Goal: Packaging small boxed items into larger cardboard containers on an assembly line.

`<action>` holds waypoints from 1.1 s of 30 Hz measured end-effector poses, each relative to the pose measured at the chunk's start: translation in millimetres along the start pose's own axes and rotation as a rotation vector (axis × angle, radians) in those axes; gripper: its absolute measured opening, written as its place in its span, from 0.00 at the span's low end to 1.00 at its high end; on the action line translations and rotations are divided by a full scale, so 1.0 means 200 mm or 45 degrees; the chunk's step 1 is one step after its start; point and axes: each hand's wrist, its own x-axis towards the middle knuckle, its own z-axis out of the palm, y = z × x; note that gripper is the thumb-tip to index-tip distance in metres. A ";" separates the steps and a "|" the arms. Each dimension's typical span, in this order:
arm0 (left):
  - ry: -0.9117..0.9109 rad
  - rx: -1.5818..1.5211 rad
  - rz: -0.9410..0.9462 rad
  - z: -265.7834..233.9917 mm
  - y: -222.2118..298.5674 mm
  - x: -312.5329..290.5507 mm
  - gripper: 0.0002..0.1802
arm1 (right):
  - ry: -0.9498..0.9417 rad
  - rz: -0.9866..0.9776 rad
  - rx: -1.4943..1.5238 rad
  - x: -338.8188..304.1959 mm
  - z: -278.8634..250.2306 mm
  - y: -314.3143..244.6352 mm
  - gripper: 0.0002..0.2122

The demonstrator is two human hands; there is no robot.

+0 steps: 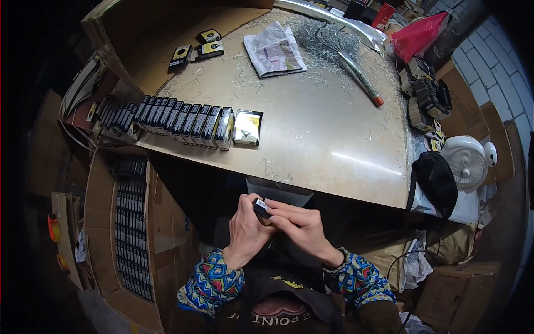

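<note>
In front of my body, below the table's near edge, I hold a small black box [261, 208] with a white label on its end. My left hand [247, 225] wraps round it from the left. The fingers of my right hand [303, 225] press on its right side and end. Much of the box is hidden behind my fingers. On the table ahead, a long row of similar black boxes [189, 121] stands on edge, close together. At the row's right end a black and yellow box [248, 128] lies apart, its face reflecting light.
An open carton [150, 222] packed with black boxes stands at lower left. A few loose boxes [210, 49], folded paper [275, 49] and a heap of thin wire pieces [334, 42] lie on the table [334, 133]. A white fan [466, 162] and black cap [435, 181] sit at right.
</note>
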 end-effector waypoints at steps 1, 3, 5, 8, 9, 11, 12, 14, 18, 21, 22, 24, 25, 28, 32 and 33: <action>-0.013 0.010 0.014 0.01 -0.01 0.01 0.31 | -0.027 0.051 0.029 0.01 -0.02 0.00 0.10; -0.024 0.013 -0.001 0.03 -0.01 0.00 0.31 | 0.033 0.104 -0.012 0.01 0.01 -0.01 0.09; -0.038 0.019 -0.015 0.04 -0.02 -0.01 0.32 | 0.096 0.160 -0.051 0.01 0.03 -0.01 0.09; 0.051 0.043 0.054 0.07 -0.03 -0.04 0.31 | 0.155 0.237 0.027 -0.02 0.04 0.00 0.09; 0.079 0.041 0.084 0.07 -0.03 -0.04 0.30 | 0.166 0.208 0.008 -0.02 0.05 0.01 0.09; 0.107 0.041 0.113 0.08 -0.04 -0.05 0.30 | 0.177 0.178 -0.008 -0.02 0.06 0.02 0.10; 0.106 0.020 0.091 0.09 -0.05 -0.05 0.29 | 0.177 0.033 -0.150 -0.02 0.07 0.03 0.10; 0.105 -0.001 0.066 0.10 -0.07 -0.05 0.28 | 0.174 -0.112 -0.292 -0.02 0.09 0.03 0.09; 0.035 -0.092 -0.044 0.08 -0.04 -0.04 0.27 | 0.139 -0.391 -0.542 -0.03 0.09 0.04 0.09; 0.001 -0.095 -0.085 0.07 -0.01 -0.05 0.29 | 0.118 -0.621 -0.716 -0.03 0.04 0.07 0.08; -0.017 -0.093 -0.089 0.06 -0.01 -0.04 0.30 | 0.019 -0.540 -0.656 -0.02 0.03 0.07 0.08; -0.073 -0.188 -0.086 0.04 -0.04 -0.03 0.31 | -0.085 -0.474 -0.594 0.04 -0.02 0.10 0.08; -0.142 -0.280 -0.080 0.02 -0.05 -0.01 0.33 | -0.115 -0.517 -0.518 0.12 -0.04 0.11 0.08; -0.233 -0.279 -0.180 -0.08 -0.02 0.04 0.38 | -0.140 -0.426 -0.604 0.46 -0.06 0.09 0.13; -0.037 -0.180 0.031 -0.15 -0.06 0.11 0.23 | -0.341 -0.471 -1.039 0.88 -0.08 0.09 0.28; 0.025 -0.210 0.009 -0.17 -0.04 0.14 0.19 | -0.574 -0.216 -1.046 0.93 -0.08 0.11 0.33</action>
